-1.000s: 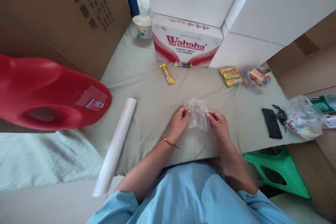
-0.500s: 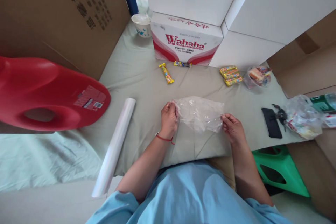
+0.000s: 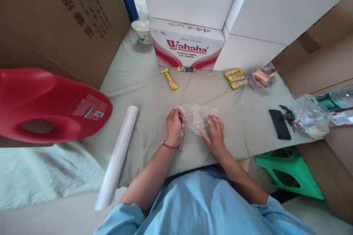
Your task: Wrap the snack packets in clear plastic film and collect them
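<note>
A crumpled clear plastic bag (image 3: 194,115) is between my hands above the cloth-covered table. The fingers of my left hand (image 3: 175,123), with a red string bracelet at the wrist, are closed on the bag's left end. At the bag's right part, my right hand (image 3: 216,134) has its fingers apart, touching or just over the film. Beyond the bag lie a single yellow-wrapped snack stick (image 3: 169,79) and another wrapped stick (image 3: 186,69) beside the Wahaha box. Farther right is a bundle of yellow-wrapped sticks (image 3: 236,78).
A white roll (image 3: 117,158) lies left of my arm, near a big red jug (image 3: 55,106). The Wahaha carton (image 3: 189,46) stands at the back. On the right are a plastic tub (image 3: 261,80), a black phone (image 3: 280,125), keys, a plastic bag (image 3: 310,115) and a green stool (image 3: 289,172).
My right hand has let go of the bag's right end and moved left, its fingers spreading. The bag, stretched between both hands before, is now bunched. The camera view has shifted slightly.
</note>
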